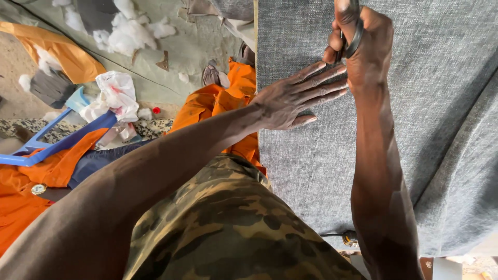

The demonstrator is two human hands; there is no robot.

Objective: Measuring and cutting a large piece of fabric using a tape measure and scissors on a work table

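A large sheet of grey woven upholstery fabric (404, 135) covers the right half of the view, lying over a raised surface with its straight left edge running top to bottom. The left hand (295, 101) lies flat on it near that edge, fingers extended and close together, palm down, gripping nothing; this placement holds the cloth taut and still beside the cutting point. The right hand (363, 46) is closed around the dark loop handles of a pair of scissors (351, 36), thumb through one loop, just beyond the left fingertips and touching them; the blades run out of the frame at the top, so their opening cannot be determined. Camouflage shorts (228, 228) fill the lower centre. Orange fabric (218, 103) lies on the floor left of the sheet, close against its edge. A blue plastic chair frame (62, 142) stands further left, well apart. White stuffing tufts (127, 33) and a crumpled white plastic bag (116, 93) lie scattered beyond.
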